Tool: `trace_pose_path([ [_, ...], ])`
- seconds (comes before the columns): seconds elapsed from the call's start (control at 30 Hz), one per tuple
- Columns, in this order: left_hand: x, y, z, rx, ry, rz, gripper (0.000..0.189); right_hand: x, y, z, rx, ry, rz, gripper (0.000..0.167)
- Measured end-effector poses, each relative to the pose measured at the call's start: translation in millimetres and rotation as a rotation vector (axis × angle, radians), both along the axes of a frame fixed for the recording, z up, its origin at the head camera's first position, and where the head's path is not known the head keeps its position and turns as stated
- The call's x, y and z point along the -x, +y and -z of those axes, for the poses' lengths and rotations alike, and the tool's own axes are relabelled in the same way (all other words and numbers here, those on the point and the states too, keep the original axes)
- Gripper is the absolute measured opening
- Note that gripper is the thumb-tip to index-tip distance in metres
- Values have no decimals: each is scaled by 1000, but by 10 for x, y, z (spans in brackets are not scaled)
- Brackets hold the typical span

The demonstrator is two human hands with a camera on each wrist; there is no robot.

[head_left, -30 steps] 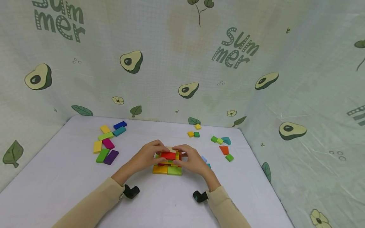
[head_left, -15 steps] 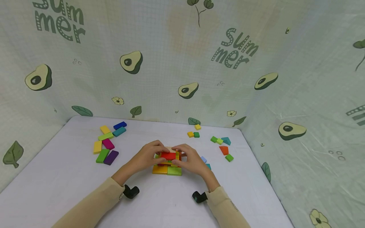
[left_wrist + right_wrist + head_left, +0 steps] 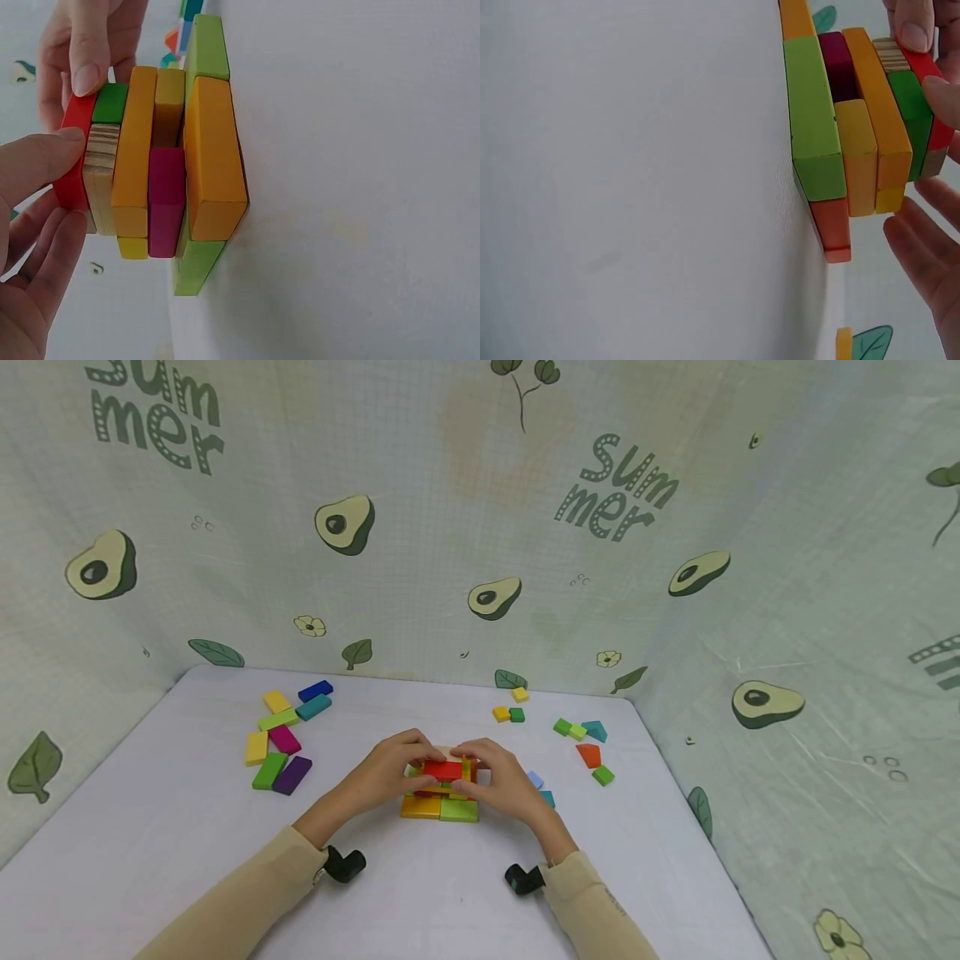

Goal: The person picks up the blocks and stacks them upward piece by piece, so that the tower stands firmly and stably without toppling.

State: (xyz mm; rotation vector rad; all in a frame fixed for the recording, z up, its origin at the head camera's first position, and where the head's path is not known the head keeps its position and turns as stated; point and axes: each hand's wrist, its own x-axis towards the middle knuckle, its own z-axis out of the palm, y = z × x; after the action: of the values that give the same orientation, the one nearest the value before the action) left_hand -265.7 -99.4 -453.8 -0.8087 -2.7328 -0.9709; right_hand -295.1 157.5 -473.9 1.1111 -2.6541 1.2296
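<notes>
A small stack of coloured wooden blocks stands mid-table, with an orange block (image 3: 217,157) and a light green block (image 3: 810,112) at its base. Above them come a magenta block (image 3: 166,201), a longer orange block (image 3: 135,150), a green block (image 3: 910,109) and a plain-wood block (image 3: 100,187). On top lies a red block (image 3: 442,770). My left hand (image 3: 393,766) pinches its left end, thumb on the near side and fingers behind. At the right end my right hand (image 3: 498,781) holds the same block between thumb and fingers.
Several blocks, among them a purple block (image 3: 292,774) and a blue block (image 3: 316,691), lie on the left. Right of the stack are smaller pieces, including an orange-red block (image 3: 589,755) and a teal block (image 3: 596,731). A printed cloth (image 3: 420,560) hangs behind the table.
Almost nothing differs; both hands stay at the top of the stack. The right thumb has shifted very slightly to the left along the red block.
</notes>
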Motion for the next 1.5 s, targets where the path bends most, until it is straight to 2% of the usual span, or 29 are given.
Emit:
trace_pose_path([
  [0.23, 5, -16, 13, -7, 5, 1, 37, 1, -23, 15, 13, 56, -3, 43],
  [0.53, 2, -59, 17, -29, 0, 16, 37, -17, -30, 11, 13, 56, 3, 40],
  [0.63, -5, -142, 7, -27, 0, -9, 39, -23, -33, 11, 3, 44, 15, 40],
  [0.8, -18, -472, -23, 2, 4, -96, 42, -26, -39, 13, -6, 38, 25, 40],
  [0.97, -50, -1010, -10, 64, 3, -199, 44, -25, -39, 8, -8, 35, 28, 40],
  [1.17, -178, -1604, 72, 157, -75, -316, 56, -32, -46, -4, -7, 35, 25, 41],
  [1.33, -279, -1834, 163, 222, -121, -349, 63, -30, -47, -3, -10, 48, 29, 40],
  [1.5, -329, -1881, 176, 235, -124, -321, 58, -33, -55, 6, -8, 38, 31, 41],
])
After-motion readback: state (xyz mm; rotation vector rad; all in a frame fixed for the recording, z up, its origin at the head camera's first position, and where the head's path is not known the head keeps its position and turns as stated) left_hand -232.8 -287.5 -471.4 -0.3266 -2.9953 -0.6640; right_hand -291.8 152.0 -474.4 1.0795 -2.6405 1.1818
